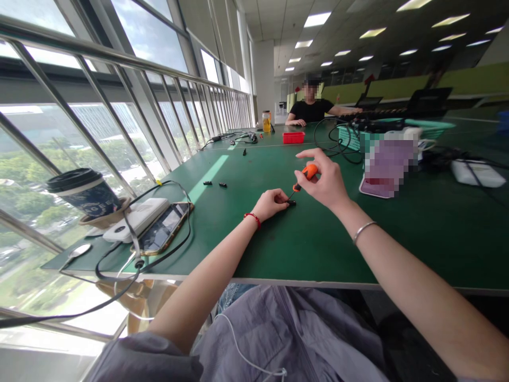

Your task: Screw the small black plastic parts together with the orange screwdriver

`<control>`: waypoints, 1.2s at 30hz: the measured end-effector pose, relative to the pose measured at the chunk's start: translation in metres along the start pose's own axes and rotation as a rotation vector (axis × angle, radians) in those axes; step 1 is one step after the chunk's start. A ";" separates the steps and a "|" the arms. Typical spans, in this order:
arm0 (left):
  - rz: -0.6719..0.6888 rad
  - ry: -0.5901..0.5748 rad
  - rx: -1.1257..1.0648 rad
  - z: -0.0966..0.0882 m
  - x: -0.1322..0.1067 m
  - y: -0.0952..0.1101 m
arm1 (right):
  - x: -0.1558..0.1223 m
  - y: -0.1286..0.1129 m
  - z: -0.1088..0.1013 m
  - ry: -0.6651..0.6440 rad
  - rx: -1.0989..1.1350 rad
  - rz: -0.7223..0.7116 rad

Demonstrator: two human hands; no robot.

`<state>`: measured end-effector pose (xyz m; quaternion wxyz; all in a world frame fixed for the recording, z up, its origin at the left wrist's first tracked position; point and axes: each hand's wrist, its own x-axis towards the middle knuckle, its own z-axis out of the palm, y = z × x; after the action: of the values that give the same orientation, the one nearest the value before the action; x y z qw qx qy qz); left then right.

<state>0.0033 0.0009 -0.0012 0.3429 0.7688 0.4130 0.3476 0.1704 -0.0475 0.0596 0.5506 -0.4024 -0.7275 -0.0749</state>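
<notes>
My left hand (271,203) rests on the green table (310,244), fingers pinched on a small black part (291,202). My right hand (324,178) is raised just above it, gripping a small orange-handled screwdriver (305,175). The screwdriver slants down to the left and its tip meets the black part. The index finger of my right hand sticks out to the left, the other fingers wrap the handle. Two more small black parts (214,184) lie on the table farther to the left.
A paper cup (85,193), a white power bank (137,218), a phone (165,229) and cables lie at the left edge by the window rail. A red tray (293,137), a teal basket (352,138) and a seated person (312,109) are at the far end.
</notes>
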 end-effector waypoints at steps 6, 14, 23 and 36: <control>-0.003 -0.005 -0.014 0.000 0.001 -0.001 | 0.000 0.001 -0.001 0.005 -0.003 0.002; 0.018 0.007 0.007 0.000 0.002 -0.003 | 0.000 0.001 0.000 0.013 -0.033 0.008; 0.031 0.003 0.011 0.001 0.002 -0.003 | -0.001 0.002 0.001 0.028 0.012 -0.059; 0.017 0.009 0.020 0.000 0.001 0.000 | 0.000 -0.001 0.000 0.018 0.003 -0.055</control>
<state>0.0035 0.0023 -0.0010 0.3304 0.7739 0.4117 0.3500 0.1700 -0.0482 0.0598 0.5556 -0.3809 -0.7332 -0.0927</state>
